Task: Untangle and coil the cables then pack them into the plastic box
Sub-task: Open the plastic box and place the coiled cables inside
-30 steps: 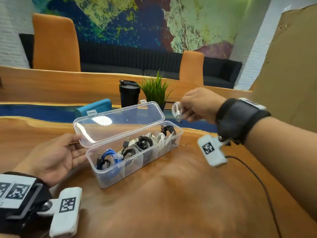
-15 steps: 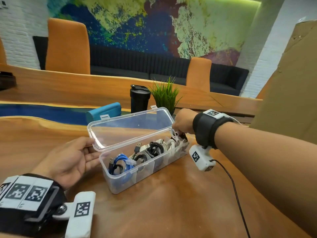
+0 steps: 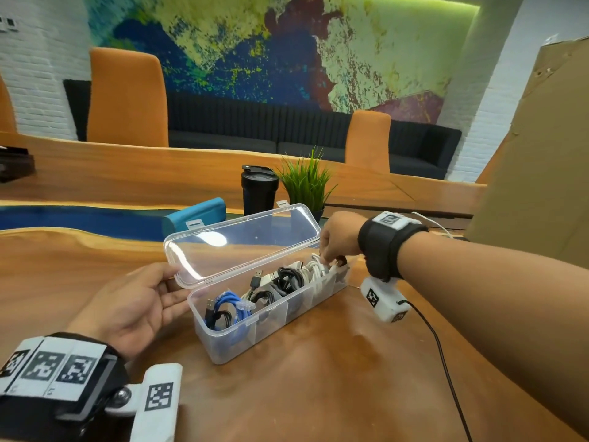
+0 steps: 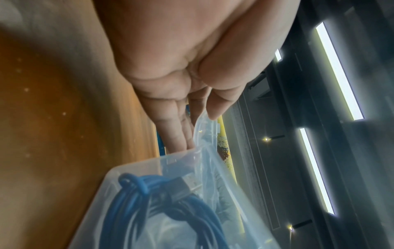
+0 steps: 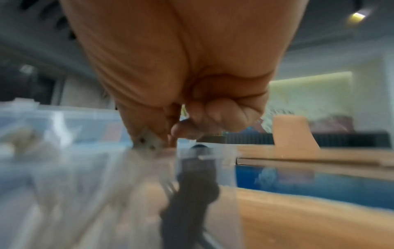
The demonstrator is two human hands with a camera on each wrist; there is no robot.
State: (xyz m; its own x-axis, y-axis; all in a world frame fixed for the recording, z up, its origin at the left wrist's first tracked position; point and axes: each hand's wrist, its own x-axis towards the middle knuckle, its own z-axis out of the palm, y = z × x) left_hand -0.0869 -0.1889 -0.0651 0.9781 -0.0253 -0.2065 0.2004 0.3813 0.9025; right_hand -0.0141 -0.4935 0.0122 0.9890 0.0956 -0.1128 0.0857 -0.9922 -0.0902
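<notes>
A clear plastic box (image 3: 242, 341) stands on the wooden table with its hinged lid (image 3: 242, 244) raised. Its compartments hold a coiled blue cable (image 3: 228, 306) (image 4: 136, 198), black cables (image 3: 287, 279) and white cables. My left hand (image 3: 173, 291) (image 4: 198, 131) rests with straight fingers against the box's left end, thumb on the lid's corner. Reaching into the far right compartment, my right hand (image 3: 328, 261) (image 5: 170, 134) has its fingers curled, pinching a coiled white cable (image 3: 315, 269) by its metal plug (image 5: 149, 141). The right wrist view is blurred.
Behind the box stand a black tumbler (image 3: 258, 189), a small green plant (image 3: 306, 183) and a teal pouch (image 3: 194, 213). A big cardboard sheet (image 3: 541, 154) rises at the right. A black wire (image 3: 446, 362) trails from my right wrist across the table.
My right hand came down from above the box's far end into the right compartment with the white cable. My left hand stayed at the box's left end.
</notes>
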